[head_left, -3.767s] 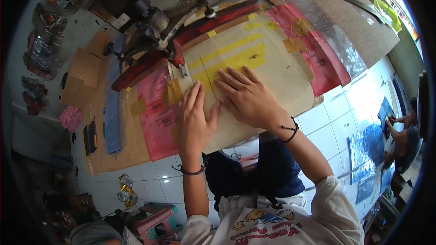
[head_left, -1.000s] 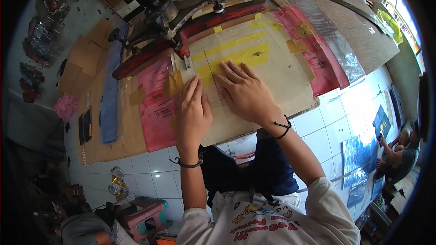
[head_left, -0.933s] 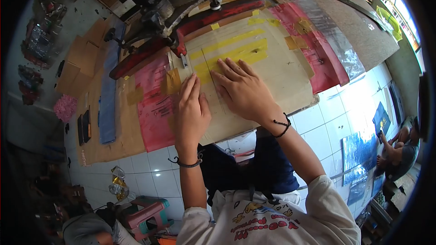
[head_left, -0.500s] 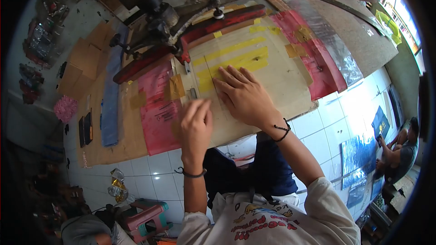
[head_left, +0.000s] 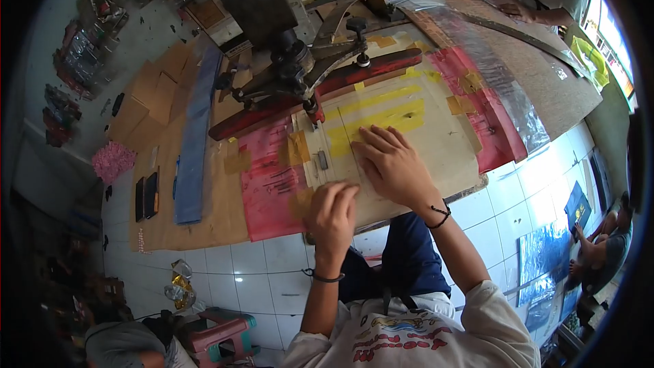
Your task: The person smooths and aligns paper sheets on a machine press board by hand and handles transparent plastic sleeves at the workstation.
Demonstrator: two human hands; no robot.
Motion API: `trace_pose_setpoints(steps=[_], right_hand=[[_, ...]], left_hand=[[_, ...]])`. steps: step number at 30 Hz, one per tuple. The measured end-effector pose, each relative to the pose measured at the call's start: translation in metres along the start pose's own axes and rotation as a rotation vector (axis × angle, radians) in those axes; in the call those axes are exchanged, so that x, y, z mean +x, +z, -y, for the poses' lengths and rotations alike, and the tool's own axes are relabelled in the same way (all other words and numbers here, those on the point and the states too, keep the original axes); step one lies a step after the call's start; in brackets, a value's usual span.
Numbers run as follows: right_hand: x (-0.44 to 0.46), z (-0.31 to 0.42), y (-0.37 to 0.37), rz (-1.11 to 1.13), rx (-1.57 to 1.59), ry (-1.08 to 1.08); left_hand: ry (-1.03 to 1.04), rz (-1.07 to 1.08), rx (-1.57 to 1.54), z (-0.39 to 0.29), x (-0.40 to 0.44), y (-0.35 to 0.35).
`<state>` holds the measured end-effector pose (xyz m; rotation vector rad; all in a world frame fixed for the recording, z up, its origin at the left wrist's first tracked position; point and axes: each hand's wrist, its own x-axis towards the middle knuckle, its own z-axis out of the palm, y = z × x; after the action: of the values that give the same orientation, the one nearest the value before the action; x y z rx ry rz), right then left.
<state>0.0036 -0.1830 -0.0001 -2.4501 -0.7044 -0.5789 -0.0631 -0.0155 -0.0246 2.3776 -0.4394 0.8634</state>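
My right hand (head_left: 395, 169) lies flat on a pale board (head_left: 439, 157), fingers spread at the edge of the yellow tape strips (head_left: 375, 117). My left hand (head_left: 332, 212) is curled with fingertips together near the board's front left corner; whatever lies between them, if anything, is hidden. Just above it sits a small metal piece (head_left: 322, 159). Red sheeting (head_left: 269, 194) with brown tape patches borders the board on the left, and more red sheeting (head_left: 477, 105) on the right. A black clamp-like fixture (head_left: 293, 71) with a red bar (head_left: 262, 112) spans the board's far side.
On the table's left are a blue strip (head_left: 197, 143), cardboard (head_left: 160, 95) and dark flat cases (head_left: 146, 196). A pink bundle (head_left: 114, 161) is beyond. Another person's hand (head_left: 516, 12) rests at the far right. A person (head_left: 606, 238) sits by blue sheets (head_left: 543, 255); a stool (head_left: 221, 337) stands lower left.
The view has shifted, so the table and fixture appear farther right and lower. My right hand stays flat on the board; my left hand has drawn slightly toward the board's front edge, still curled.
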Motion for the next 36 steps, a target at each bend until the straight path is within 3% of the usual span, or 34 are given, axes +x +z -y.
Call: trace_pose_setpoints(steps=[2, 7, 11, 36], right_hand=[[-0.002, -0.001, -0.002, -0.009, 0.054, 0.010], [-0.015, 0.002, -0.008, -0.040, 0.201, 0.053], [-0.037, 0.012, -0.016, -0.081, 0.058, -0.025], [-0.050, 0.022, -0.013, -0.105, 0.010, 0.078]], left_hand=[[0.063, -0.012, 0.014, -0.002, -0.019, 0.008], [-0.012, 0.091, 0.210, -0.019, -0.080, 0.026], [0.002, 0.114, 0.274, -0.010, -0.109, 0.040], [-0.039, 0.183, 0.196, -0.011, -0.114, 0.037]])
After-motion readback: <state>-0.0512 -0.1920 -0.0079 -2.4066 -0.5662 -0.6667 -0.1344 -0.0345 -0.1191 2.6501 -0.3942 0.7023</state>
